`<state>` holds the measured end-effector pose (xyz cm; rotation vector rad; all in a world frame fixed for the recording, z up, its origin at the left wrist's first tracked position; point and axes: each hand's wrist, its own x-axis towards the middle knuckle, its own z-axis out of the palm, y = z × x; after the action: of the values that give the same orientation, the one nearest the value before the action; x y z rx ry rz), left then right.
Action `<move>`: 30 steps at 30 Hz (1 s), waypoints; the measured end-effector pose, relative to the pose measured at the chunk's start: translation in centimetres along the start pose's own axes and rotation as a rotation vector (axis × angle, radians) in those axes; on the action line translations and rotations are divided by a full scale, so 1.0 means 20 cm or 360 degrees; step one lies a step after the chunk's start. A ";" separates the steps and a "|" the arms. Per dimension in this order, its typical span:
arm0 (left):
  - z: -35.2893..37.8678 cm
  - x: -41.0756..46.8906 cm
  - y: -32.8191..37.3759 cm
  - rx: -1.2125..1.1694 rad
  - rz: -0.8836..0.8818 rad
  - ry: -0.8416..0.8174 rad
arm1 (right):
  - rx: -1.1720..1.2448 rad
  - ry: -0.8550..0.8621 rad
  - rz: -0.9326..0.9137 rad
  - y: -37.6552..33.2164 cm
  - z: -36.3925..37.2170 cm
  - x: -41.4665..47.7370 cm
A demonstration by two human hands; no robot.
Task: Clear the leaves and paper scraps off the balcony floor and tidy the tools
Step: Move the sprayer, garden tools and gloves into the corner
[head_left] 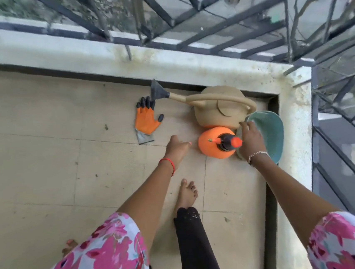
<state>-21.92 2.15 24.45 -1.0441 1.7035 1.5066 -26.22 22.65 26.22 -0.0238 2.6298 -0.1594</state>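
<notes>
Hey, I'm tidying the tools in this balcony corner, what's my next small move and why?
Probably reach the left hand over and pick up the orange glove. It lies alone on the floor, apart from the watering can, orange sprayer and teal basin grouped in the corner. The left hand is open and nearest; the right hand is at the basin's rim.

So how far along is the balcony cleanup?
Mostly done: watering can, orange sprayer and teal basket sit grouped in the corner; no paper scraps visible. In hand: right hand at the basket rim, left hand open beside the sprayer. Left: the orange glove lies apart, and small specks dot the floor.
</notes>
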 end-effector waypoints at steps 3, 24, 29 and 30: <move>-0.35 -0.20 -0.01 0.0194 0.0142 0.0050 | -0.0035 0.0084 -0.0197 -0.27 -0.12 -0.15; -2.79 -2.54 -0.82 0.0223 0.0702 0.0984 | -0.0018 0.0308 -0.2062 -3.03 -0.92 -2.02; -3.04 -2.69 -1.29 -0.0039 0.0539 0.1338 | -0.0103 0.0221 -0.2164 -3.40 -0.82 -2.27; -3.07 -2.69 -1.37 -0.0093 0.0490 0.1409 | -0.0125 0.0190 -0.2163 -3.46 -0.79 -2.31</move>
<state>31.18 -51.12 66.45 -1.7028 2.5137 1.3545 5.66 -42.20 70.36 -1.8266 2.2403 -0.4964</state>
